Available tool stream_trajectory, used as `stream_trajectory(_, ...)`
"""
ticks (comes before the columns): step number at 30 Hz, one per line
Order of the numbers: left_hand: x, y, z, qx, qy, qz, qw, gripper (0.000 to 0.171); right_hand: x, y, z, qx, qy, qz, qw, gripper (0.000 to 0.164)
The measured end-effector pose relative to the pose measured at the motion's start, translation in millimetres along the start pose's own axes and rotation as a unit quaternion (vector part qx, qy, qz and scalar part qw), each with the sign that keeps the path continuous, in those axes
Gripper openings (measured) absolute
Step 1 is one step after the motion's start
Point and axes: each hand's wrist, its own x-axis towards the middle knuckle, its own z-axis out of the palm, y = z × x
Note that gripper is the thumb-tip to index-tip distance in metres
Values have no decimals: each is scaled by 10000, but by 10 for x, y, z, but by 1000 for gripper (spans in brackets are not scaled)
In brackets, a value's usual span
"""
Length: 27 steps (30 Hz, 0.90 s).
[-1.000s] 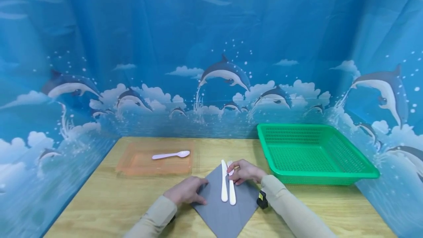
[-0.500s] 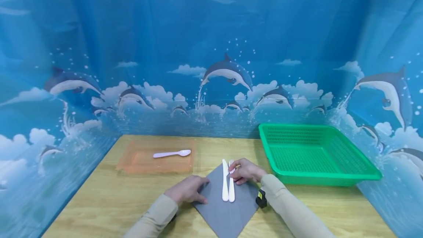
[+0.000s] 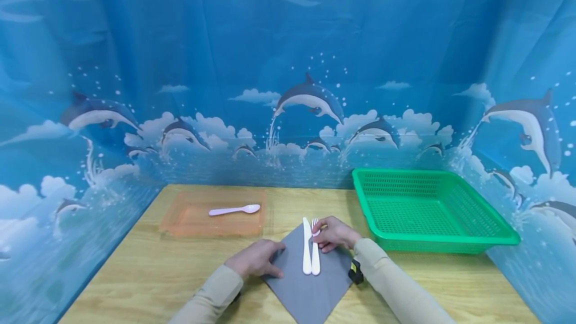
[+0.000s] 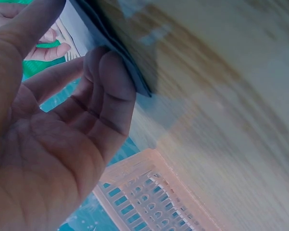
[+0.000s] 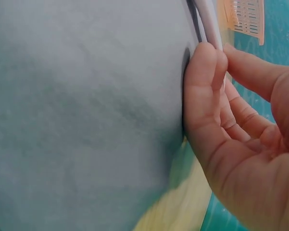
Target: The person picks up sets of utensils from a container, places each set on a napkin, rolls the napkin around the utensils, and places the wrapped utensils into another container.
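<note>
A grey folded napkin (image 3: 310, 294) lies cornerwise on the wooden table. Side by side on it are a white knife (image 3: 307, 254) and, just to its right, a white fork (image 3: 316, 260), their handle ends level. My right hand (image 3: 336, 234) pinches the fork near its neck between thumb and fingers; its fingertips partly cover the head. At the napkin's left corner rests my left hand (image 3: 257, 258), thumb and fingers spread. In the left wrist view its fingertips meet the napkin edge (image 4: 116, 45).
Behind and to the left, a translucent orange basket (image 3: 173, 219) holds a pale pink spoon (image 3: 234, 210). A large green basket (image 3: 443, 245) stands at the back right. A curtain printed with dolphins (image 3: 216, 89) encloses the table on its back and sides.
The fork has shifted slightly toward the knife and away from me, so the handle ends now line up. Both hands stay nearly in place; the head view has moved a little.
</note>
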Motion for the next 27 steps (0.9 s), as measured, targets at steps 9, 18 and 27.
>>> stream_trajectory(9, 10, -3, -11, -35, -38, -29, 10000, 63, 3, 11, -18, -72, 78, -101, 9999, 16)
stream_trajectory(18, 33, 9, -13, -42, -175, -235, 9996, 63, 4, 17, -23, -247, 202, -74, 9995, 19)
stream_trajectory(27, 19, 5, 1, -18, -139, -156, 9998, 63, -29, -38, 65, -649, 563, 7, 9963, 20)
